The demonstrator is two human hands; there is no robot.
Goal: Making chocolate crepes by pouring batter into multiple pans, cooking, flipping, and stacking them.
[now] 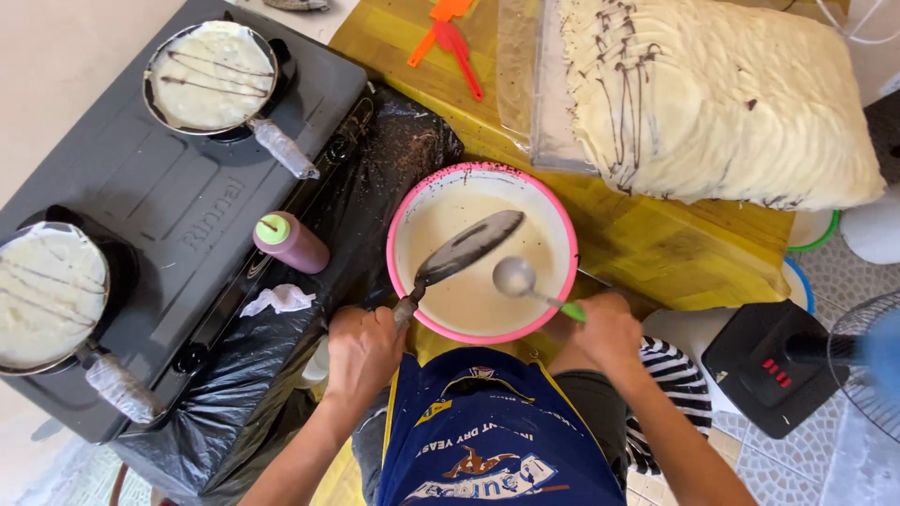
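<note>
Gripping a spatula (464,248), the left hand (361,351) lays it across the batter bowl (403,211); its long axis runs from the handle at 7 o'clock to the blade tip at 1 o'clock. The right hand (609,330) is closed on a ladle (525,284), cup toward 10 o'clock over the batter. Both pans (211,75) already hold spread, drizzled batter; a big bagged stack of finished crepes (731,103) lies at 1 o'clock, and the bowl looks well filled.
</note>
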